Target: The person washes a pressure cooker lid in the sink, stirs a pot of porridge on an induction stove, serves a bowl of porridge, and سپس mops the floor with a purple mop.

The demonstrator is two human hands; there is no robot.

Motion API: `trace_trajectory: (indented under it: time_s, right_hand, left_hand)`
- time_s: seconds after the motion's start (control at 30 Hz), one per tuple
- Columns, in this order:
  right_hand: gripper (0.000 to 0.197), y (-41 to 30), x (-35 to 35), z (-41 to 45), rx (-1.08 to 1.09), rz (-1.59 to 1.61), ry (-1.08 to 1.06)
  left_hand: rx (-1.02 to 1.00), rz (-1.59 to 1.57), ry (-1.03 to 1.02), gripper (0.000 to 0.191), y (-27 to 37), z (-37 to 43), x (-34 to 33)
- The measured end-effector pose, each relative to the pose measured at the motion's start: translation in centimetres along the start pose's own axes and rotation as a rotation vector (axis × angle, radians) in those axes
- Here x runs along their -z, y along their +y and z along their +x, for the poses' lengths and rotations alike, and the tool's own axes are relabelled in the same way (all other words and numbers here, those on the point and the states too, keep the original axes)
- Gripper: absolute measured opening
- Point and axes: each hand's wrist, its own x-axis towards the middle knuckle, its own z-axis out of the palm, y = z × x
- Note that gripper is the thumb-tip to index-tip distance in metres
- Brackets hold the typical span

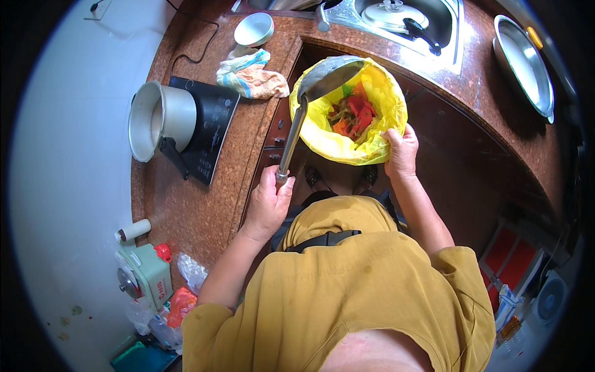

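My left hand (272, 200) is closed around the end of a tubular metal handle. That handle belongs to a metal pan (320, 79), tipped on its side over the left and far part of a bin lined with a yellow plastic bag (344, 146). The pan's inside is mostly turned from view. With my right hand (400, 151) I grip the bag's folded rim at the bin's near right. Red and orange scraps (360, 114) and brownish waste lie inside the bag. The bin's body is hidden beneath the bag.
On the left counter stand an induction cooker (214, 135) with a pot (179, 114) on it, a crumpled cloth (253, 76) and a white bowl (254, 29). Ahead, a sink (446, 51) holds a lidded pan (395, 16). A metal basin (523, 67) rests on the right counter.
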Motion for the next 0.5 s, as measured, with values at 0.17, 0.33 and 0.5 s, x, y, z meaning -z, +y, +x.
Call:
trace_trajectory:
  time_s: [0.17,0.33,0.5]
  right_hand:
    - [0.026,-0.2,0.0,-0.2,-0.027,-0.011,-0.01]
    - [0.029,0.4,0.6,0.1,-0.005,-0.025,-0.042]
    - [0.029,0.2,-0.2,0.5,-0.062,-0.027,-0.07]
  left_hand:
    - [0.214,-0.035,-0.308,0.02,-3.0,-0.6,-2.7]
    - [0.308,-0.326,-0.298,0.013,-1.7,-0.5,-2.4]
    - [0.76,-1.12,-0.467,0.01,1.1,0.7,1.8]
